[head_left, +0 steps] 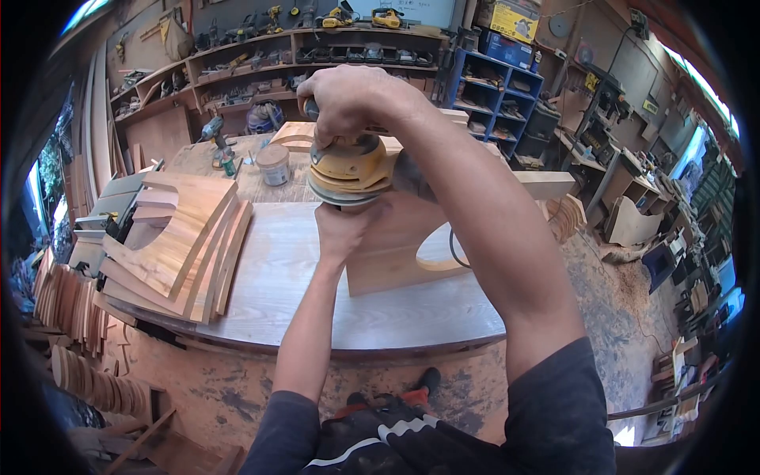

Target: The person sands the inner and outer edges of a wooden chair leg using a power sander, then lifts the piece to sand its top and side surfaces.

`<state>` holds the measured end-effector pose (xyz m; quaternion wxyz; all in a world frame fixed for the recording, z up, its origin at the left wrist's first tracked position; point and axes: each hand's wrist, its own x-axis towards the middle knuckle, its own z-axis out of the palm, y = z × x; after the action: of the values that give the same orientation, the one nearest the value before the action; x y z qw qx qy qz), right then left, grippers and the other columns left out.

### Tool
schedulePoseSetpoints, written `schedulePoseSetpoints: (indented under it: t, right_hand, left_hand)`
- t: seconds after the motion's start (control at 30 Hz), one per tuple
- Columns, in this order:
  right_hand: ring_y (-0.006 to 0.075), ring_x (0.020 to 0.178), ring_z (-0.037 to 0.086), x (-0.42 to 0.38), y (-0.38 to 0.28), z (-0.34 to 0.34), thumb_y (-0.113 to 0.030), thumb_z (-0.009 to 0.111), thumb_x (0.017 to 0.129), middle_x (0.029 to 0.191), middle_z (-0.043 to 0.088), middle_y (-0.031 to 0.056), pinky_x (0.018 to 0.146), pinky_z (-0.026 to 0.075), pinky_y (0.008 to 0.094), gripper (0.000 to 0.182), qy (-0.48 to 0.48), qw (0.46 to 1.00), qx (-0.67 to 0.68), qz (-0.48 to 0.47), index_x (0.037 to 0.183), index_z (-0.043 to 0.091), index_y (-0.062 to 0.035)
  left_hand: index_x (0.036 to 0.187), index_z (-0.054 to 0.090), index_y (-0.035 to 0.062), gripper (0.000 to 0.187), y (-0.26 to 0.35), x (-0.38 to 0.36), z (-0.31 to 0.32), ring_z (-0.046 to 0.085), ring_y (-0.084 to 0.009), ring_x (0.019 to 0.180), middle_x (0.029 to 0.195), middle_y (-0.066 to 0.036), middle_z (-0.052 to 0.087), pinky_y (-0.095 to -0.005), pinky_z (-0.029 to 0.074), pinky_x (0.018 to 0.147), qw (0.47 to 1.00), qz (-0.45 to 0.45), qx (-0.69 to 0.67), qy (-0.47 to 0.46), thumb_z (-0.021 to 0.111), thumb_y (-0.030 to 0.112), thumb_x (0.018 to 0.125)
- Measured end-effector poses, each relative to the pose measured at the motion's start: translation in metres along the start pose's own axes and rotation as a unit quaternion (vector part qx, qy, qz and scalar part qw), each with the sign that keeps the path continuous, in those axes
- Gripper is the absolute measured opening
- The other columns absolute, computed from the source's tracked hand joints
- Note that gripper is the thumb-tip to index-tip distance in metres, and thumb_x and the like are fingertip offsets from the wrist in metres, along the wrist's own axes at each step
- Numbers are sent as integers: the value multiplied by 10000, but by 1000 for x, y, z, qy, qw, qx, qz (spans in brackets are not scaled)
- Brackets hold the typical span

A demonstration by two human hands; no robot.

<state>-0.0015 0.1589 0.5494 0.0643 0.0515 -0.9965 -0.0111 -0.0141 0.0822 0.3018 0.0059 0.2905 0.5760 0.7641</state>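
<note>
My right hand (348, 99) is wrapped round the top of a yellow and dark orbital sander (352, 168), held tilted above the workbench with part of its round pad showing. Just below the pad, my left hand (348, 229) reaches up to its underside; the fingers are partly hidden and blurred, so their grip cannot be made out. Behind that hand, a flat wooden panel (380, 265) with a curved cutout lies on the pale bench top (277, 297).
A stack of cut wooden panels (186, 237) lies on the bench's left. Farther back are a tub (274, 164) and a cordless drill (216, 138). A cable (453, 247) hangs near my right forearm. Blue shelving (495, 99) stands behind; sawdust covers the floor.
</note>
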Motion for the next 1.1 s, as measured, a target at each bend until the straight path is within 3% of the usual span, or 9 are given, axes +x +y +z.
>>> schedulePoseSetpoints:
  t: [0.2,0.4,0.67,0.97,1.03,1.1]
  right_hand:
    - [323,1146,751,-2,9,-2,-273,911,721,1268,772,132,943,616,441,664,-15,1000,11,17,1344,731,-127]
    - [331,1150,746,-8,26,0,-289,903,716,1272,760,138,947,616,449,605,0,999,-7,36,1277,743,-126]
    - [330,1129,749,-18,40,3,-301,892,705,1241,767,132,935,614,463,589,11,998,-25,49,1255,749,-144]
    - [338,1119,752,-4,7,2,-288,891,720,1232,770,136,923,612,464,580,16,1000,-13,1,1258,741,-129]
    - [335,1139,751,0,0,2,-285,885,733,1261,768,132,937,614,459,607,10,1000,-4,15,1303,734,-140]
    - [333,1158,749,6,-3,4,-286,878,743,1279,768,132,960,614,459,656,19,1000,-21,6,1367,718,-161]
  left_hand:
    - [1231,726,-65,622,0,3,-2,756,-178,1038,1148,-130,801,-339,609,916,999,-12,40,14,1004,197,741]
    - [1247,709,-48,625,-6,7,1,747,-179,1057,1136,-118,806,-347,592,956,998,61,-16,8,1003,209,758]
    - [1228,716,-34,588,-10,9,-4,744,-166,1049,1136,-118,807,-346,590,947,998,56,28,-6,997,199,767]
    - [1253,721,-53,588,-7,10,-5,753,-171,1033,1148,-110,807,-331,602,903,1000,23,16,0,979,157,768]
    - [1259,719,-60,604,-5,9,-5,754,-175,1032,1146,-112,806,-328,604,897,1000,-1,-1,-18,983,159,762]
    - [1265,705,-61,552,-6,9,-5,746,-187,1061,1192,-118,786,-341,598,935,1000,-2,11,-8,953,73,791]
